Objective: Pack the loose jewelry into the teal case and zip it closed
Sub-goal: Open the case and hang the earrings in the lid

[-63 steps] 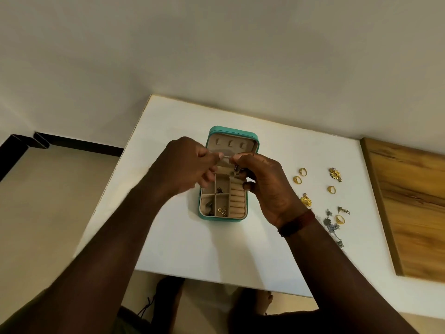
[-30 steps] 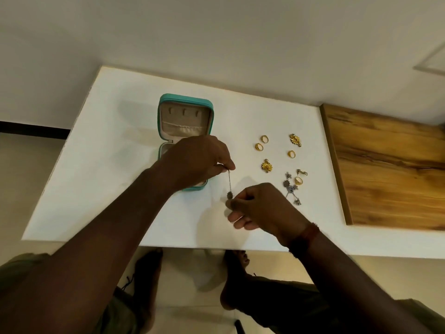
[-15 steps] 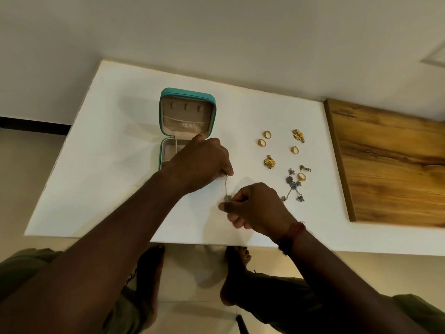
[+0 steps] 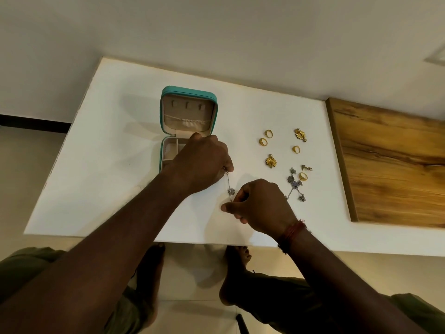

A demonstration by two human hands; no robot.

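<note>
Table edge: left hand, right hand pinch chain.

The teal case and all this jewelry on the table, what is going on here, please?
A person at the white table holds a thin silver chain stretched between both hands, just right of the open teal case: the left hand pinches its upper end, the right hand its lower end. The case's lid stands up, unzipped. Further right, gold rings, two gold flower pieces and a silver floral piece lie loose on the table, not yet packed.
</note>
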